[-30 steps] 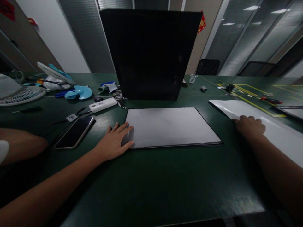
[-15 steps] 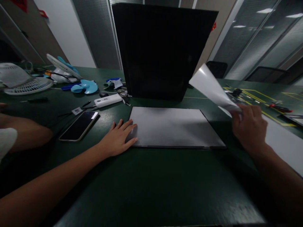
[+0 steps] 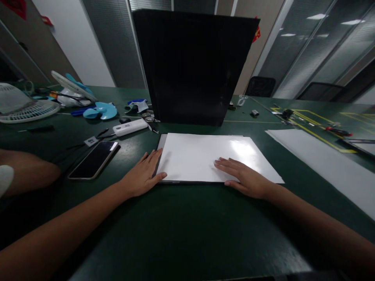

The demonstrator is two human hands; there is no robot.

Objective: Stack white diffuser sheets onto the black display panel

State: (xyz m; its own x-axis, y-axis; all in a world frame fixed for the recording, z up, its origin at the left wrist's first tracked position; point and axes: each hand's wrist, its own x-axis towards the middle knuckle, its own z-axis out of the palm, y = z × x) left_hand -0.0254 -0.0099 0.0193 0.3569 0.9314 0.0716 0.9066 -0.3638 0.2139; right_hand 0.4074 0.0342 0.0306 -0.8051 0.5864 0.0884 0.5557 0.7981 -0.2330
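Observation:
A glossy white sheet (image 3: 205, 154) lies on a flat grey panel whose dark left edge (image 3: 159, 146) still shows, on the green table (image 3: 181, 234). My left hand (image 3: 142, 175) rests flat and open at the panel's left edge, fingers on its corner. My right hand (image 3: 244, 177) lies flat and open on the sheet's near right part, fingers stretched out towards the left. Neither hand holds anything.
A tall black board (image 3: 193, 66) stands behind the panel. A phone (image 3: 93, 159), a white power bank (image 3: 130, 127), blue fan blades (image 3: 101, 111) and a white fan grille (image 3: 23, 111) lie left. More white sheets (image 3: 319, 160) lie right. Another person's arm (image 3: 26, 173) rests far left.
My right hand lifted a white sheet from the stack on the right, carried it over and laid it on the grey panel, then flattened on it. My left hand stayed put.

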